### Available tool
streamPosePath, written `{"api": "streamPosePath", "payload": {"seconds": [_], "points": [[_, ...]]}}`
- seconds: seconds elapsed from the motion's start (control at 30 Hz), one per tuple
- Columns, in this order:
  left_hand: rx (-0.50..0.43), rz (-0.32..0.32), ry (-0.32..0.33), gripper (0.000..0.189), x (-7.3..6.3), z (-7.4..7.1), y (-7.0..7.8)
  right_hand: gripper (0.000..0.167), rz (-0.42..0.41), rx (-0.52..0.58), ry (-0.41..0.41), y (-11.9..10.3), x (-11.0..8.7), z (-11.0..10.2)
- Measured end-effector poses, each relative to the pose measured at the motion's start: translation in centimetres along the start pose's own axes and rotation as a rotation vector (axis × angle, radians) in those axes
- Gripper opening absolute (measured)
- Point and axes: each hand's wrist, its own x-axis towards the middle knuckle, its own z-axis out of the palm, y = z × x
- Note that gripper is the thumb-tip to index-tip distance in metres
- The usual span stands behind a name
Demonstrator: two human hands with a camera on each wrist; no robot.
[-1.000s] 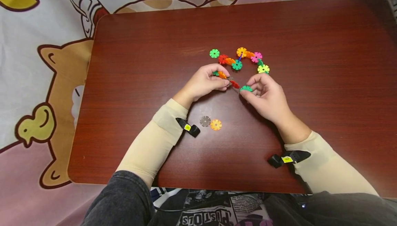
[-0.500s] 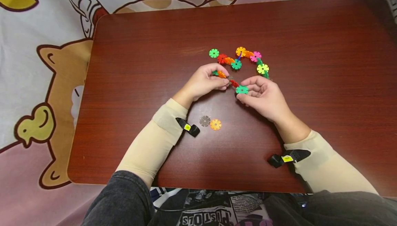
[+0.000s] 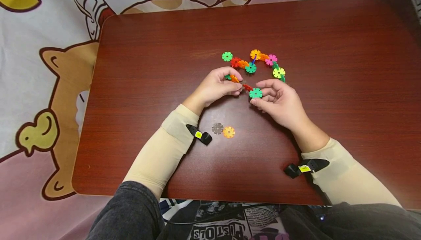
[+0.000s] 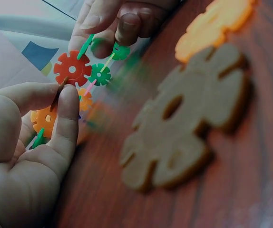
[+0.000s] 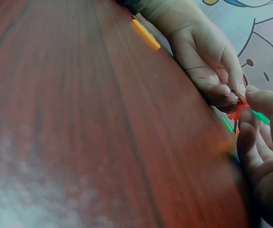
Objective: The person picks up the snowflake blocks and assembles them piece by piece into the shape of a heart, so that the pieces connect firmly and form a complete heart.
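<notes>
My left hand (image 3: 218, 86) pinches a brown notched plastic disc (image 4: 59, 97) between thumb and index finger, part of a chain of interlocking discs. Slotted to it are an orange disc (image 4: 43, 122), partly behind the fingers, and a red disc (image 4: 72, 69). At the red disc's other side sits a green disc (image 3: 255, 93), edge-on in the left wrist view. My right hand (image 3: 281, 99) holds that green disc between thumb and fingertips. How deep its slot sits in the red disc is too small to tell.
Beyond the hands the linked discs (image 3: 251, 68) curve across the brown table (image 3: 148, 68), with a yellow disc (image 3: 279, 72) beside the right fingers. Nearer me lie a loose brown disc (image 3: 217, 128) and a loose orange disc (image 3: 229, 132). A cartoon cloth (image 3: 65, 64) hangs at the left.
My right hand has moved slightly left, bringing the green disc up to the red one. The green disc has turned its face more to the head camera. My left hand stays almost still.
</notes>
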Motion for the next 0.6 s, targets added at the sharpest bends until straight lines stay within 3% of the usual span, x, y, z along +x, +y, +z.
{"api": "streamPosePath", "payload": {"seconds": [0.27, 0.6], "points": [[0.002, -0.009, 0.009, 0.014, 0.05, 0.09, -0.02, 0.038, -0.075, -0.318, 0.109, 0.3, -0.01, -0.26], [0.093, -0.026, -0.026, 0.013, -0.02, -0.27, 0.0, 0.031, -0.152, -0.346, 0.129, 0.51, -0.08, -0.13]]}}
